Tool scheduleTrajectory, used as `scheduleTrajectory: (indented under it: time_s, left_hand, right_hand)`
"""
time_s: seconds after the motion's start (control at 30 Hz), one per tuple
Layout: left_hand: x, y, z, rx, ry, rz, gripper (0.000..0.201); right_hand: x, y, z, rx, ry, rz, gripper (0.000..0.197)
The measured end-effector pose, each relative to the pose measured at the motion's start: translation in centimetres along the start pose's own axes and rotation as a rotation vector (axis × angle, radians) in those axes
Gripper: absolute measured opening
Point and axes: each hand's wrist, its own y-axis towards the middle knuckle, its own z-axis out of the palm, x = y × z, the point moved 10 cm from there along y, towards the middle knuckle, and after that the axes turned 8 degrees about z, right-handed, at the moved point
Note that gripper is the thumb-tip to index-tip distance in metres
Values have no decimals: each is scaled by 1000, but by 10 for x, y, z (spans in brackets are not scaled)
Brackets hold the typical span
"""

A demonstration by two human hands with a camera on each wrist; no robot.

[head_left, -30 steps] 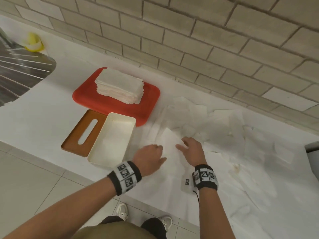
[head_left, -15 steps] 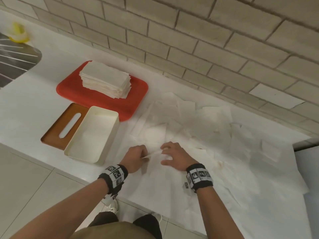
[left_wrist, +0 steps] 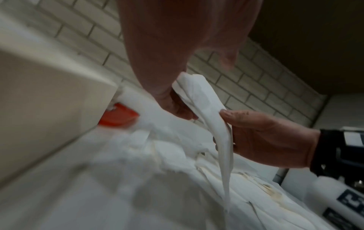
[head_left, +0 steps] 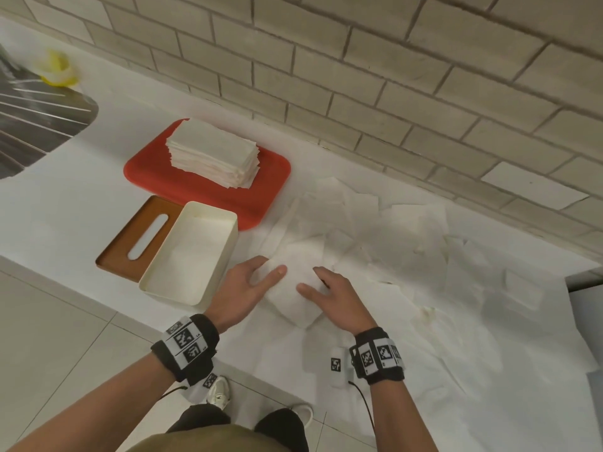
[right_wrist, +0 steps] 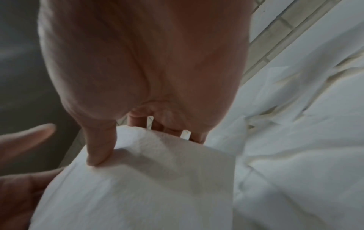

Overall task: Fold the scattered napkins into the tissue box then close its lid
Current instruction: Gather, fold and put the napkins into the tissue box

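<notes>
I hold one white napkin (head_left: 293, 298) between both hands, just above the counter and right of the tissue box. My left hand (head_left: 261, 278) pinches its left edge, thumb on top; in the left wrist view the napkin (left_wrist: 199, 96) hangs lifted from that pinch. My right hand (head_left: 323, 285) grips the right edge, and in the right wrist view its thumb presses the napkin (right_wrist: 157, 179) with the fingers behind the sheet. The cream tissue box (head_left: 228, 236) stands open. Its brown slotted lid (head_left: 120, 246) lies flat against the box's left side. Several scattered napkins (head_left: 408, 243) cover the counter to the right.
A red tray (head_left: 267, 197) behind the box carries a stack of folded napkins (head_left: 212, 154). A metal sink drainer (head_left: 32, 125) and a yellow object (head_left: 57, 71) sit at the far left. A brick wall (head_left: 391, 93) backs the counter; its front edge runs near my wrists.
Both hands lay on the spread napkins a second ago. They then pinched one sheet and now hold it lifted between them, nearer the box.
</notes>
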Motion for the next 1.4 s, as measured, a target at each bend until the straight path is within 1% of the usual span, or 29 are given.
scheduleTrajectory:
  time_s: [0.07,0.13,0.17,0.2,0.23,0.27,0.33,0.37,0.43,0.53,0.6,0.63,0.7,0.73,0.77,0.83,0.9,0.93,0.97,1.0,1.03,1.07,1.1,1.17,1.2,1.23,1.3,1.33,1.4]
  left_hand:
    - [-34,-1,-18,-41,212,158,13]
    - [-58,0,-42,-93,345,263,15]
    - [-66,3,-56,-104,353,285,15]
    - [-75,6,-70,-109,360,308,13]
    - [-83,9,-85,-107,380,339,13]
    - [-91,13,-99,-93,418,361,15]
    - [-98,24,-127,-50,483,392,15]
    - [-96,31,-140,-27,507,394,15]
    - [-89,46,-162,19,579,385,23]
    - [-79,60,-182,31,720,402,37]
    - [-69,65,-186,28,818,422,36]
    - [-61,68,-184,53,870,425,32]
    - [-36,71,-172,173,966,373,24]
    - [-18,71,-163,268,1019,316,25]
    - [1,70,-152,374,1076,248,35]
    - [39,64,-135,578,1208,122,67]
    - [66,57,-125,708,1301,33,100]
    - [74,54,-123,743,1324,0,113]
    - [77,53,-123,758,1336,-17,120]
    - [75,54,-123,753,1340,-23,122]
    - [71,56,-124,731,1339,-14,120]
    - [63,58,-124,699,1336,7,116]
    - [53,60,-124,657,1334,42,110]
    - [35,64,-122,567,1327,127,97]
    - [27,65,-122,520,1307,160,91]
    - [19,66,-121,477,1277,192,85]
    - [8,66,-120,400,1204,241,74]
    - [4,66,-119,369,1165,260,68]
    - [-4,62,-118,315,1090,279,57]
  right_hand:
    - [26,-7,6,-56,50,-48,14]
    - [52,-17,16,-118,157,-96,38]
    - [63,-22,21,-147,251,-109,51]
    - [73,-27,29,-170,338,-117,59]
    - [81,-30,39,-188,395,-118,61]
    - [88,-31,50,-205,422,-116,56]
    - [101,-28,72,-245,350,-134,34]
    - [107,-23,86,-251,291,-135,25]
    - [113,-10,114,-257,226,-97,18]
    - [118,16,153,-238,163,34,20]
    - [122,33,172,-215,114,131,24]
    - [121,42,181,-181,89,191,28]
    - [121,50,192,-119,49,268,37]
    - [122,50,197,-76,8,288,40]
    - [122,48,199,-39,-30,296,41]
    - [119,46,188,-37,-9,267,30]
    - [103,42,153,-132,180,283,8]
    - [91,41,125,-243,226,299,3]
    - [74,44,93,-390,190,324,7]
    - [54,45,63,-525,92,365,12]
    - [31,46,38,-635,-4,420,19]
    - [8,49,20,-696,-68,489,30]
    - [-16,55,10,-701,-118,569,45]
    - [-53,65,1,-642,-250,719,76]
    - [-63,71,0,-613,-311,746,86]
    - [-68,76,-1,-588,-353,743,90]
    - [-73,87,-1,-543,-354,718,80]
    - [-75,91,0,-524,-315,712,73]
    - [-72,94,-1,-502,-190,683,70]
